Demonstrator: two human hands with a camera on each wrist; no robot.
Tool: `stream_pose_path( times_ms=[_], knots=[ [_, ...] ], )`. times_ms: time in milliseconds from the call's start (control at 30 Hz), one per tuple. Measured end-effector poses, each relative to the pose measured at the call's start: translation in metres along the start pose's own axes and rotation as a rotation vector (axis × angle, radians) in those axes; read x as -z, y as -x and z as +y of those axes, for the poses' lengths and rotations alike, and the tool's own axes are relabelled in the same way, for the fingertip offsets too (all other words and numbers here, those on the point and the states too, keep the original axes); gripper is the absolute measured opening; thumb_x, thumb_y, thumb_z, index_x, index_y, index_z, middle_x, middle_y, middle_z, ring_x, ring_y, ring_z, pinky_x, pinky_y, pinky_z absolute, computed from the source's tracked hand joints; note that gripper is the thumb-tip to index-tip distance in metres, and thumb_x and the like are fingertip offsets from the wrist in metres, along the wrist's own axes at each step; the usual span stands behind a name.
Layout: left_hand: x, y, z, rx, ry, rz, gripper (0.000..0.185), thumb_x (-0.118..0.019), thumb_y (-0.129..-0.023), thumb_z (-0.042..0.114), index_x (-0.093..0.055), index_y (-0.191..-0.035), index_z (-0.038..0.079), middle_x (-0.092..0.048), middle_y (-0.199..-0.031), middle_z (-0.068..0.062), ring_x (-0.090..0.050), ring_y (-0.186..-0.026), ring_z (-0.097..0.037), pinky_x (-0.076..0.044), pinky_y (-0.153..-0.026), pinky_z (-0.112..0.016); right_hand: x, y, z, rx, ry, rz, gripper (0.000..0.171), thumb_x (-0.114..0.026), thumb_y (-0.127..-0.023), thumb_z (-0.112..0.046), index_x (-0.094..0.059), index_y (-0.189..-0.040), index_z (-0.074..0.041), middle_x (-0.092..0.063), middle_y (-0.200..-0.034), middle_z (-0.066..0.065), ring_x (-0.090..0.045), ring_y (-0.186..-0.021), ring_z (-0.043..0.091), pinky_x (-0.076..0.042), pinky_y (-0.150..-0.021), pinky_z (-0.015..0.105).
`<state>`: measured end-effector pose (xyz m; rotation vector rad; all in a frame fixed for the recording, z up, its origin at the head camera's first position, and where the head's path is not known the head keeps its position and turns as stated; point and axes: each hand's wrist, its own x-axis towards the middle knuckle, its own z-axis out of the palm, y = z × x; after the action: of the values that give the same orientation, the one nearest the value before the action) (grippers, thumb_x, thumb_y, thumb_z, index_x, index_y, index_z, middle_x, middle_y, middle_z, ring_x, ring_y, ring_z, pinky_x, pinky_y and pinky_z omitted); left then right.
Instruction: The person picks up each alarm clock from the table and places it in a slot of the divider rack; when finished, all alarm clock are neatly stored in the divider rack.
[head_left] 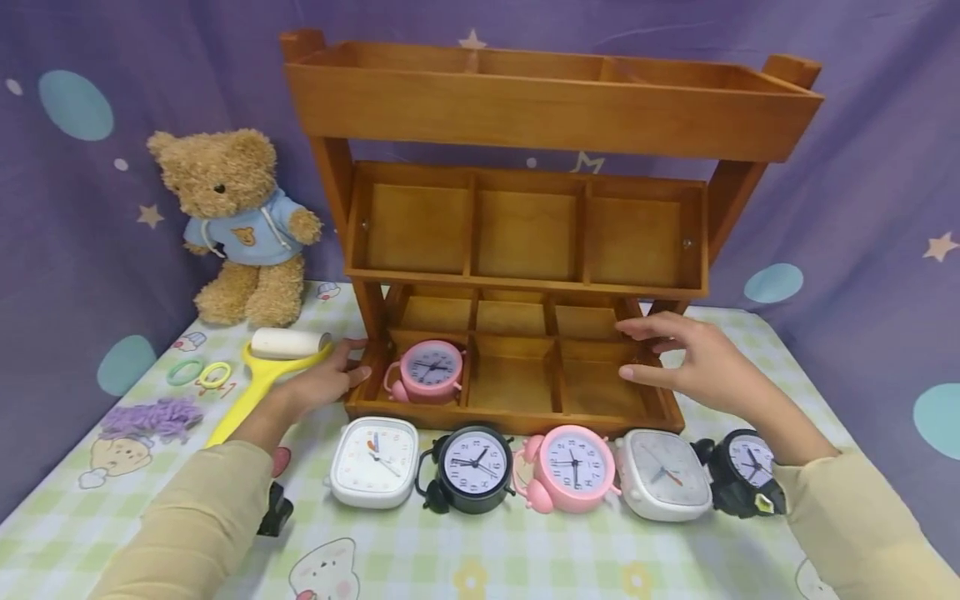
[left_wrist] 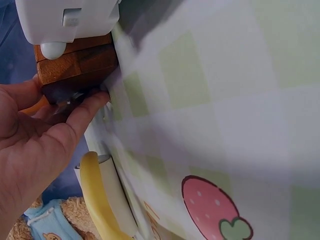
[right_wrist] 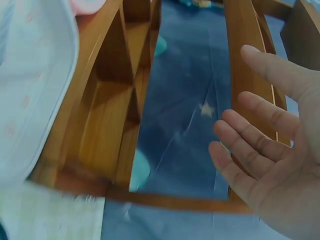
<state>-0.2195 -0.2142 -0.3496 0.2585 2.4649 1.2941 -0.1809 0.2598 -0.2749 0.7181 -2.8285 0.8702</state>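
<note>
A brown wooden tiered shelf (head_left: 555, 110) with divided compartments stands before me. My left hand (head_left: 330, 379) grips its lower left end; in the left wrist view, thumb and fingers lie on either side of the shelf's wooden corner (left_wrist: 75, 65). My right hand (head_left: 693, 358) is by the shelf's lower right end, its fingers spread and holding nothing, as the right wrist view also shows. A pink alarm clock (head_left: 431, 372) sits in the bottom tier's left compartment. Along the shelf's front stand a white clock (head_left: 373, 462), a black one (head_left: 474, 468) and another pink one (head_left: 574, 468).
Further right in the row are a second white clock (head_left: 664, 475) and a second black clock (head_left: 746, 467). Left of the shelf are a teddy bear (head_left: 243, 225), a yellow-handled lint roller (head_left: 288, 343), rings (head_left: 215, 375) and purple yarn (head_left: 153, 417). A purple curtain (head_left: 862, 167) hangs behind.
</note>
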Motion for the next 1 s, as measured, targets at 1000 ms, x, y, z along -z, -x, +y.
stream_pose_path(
  times_ms=[1000],
  knots=[
    [-0.001,0.001,0.0,-0.013,-0.026,-0.004,0.059,-0.04,-0.108,0.008,-0.011,-0.154,-0.012,-0.034,-0.145,-0.045,-0.037,-0.136,-0.055,-0.035,-0.112,-0.061,0.023,0.123,0.118,-0.092,-0.034,-0.035,0.069,-0.087,-0.081,-0.015,-0.057,-0.143,-0.02,-0.054,-0.142,-0.021,-0.043,-0.12,-0.019,-0.044,-0.087,0.009]
  ],
)
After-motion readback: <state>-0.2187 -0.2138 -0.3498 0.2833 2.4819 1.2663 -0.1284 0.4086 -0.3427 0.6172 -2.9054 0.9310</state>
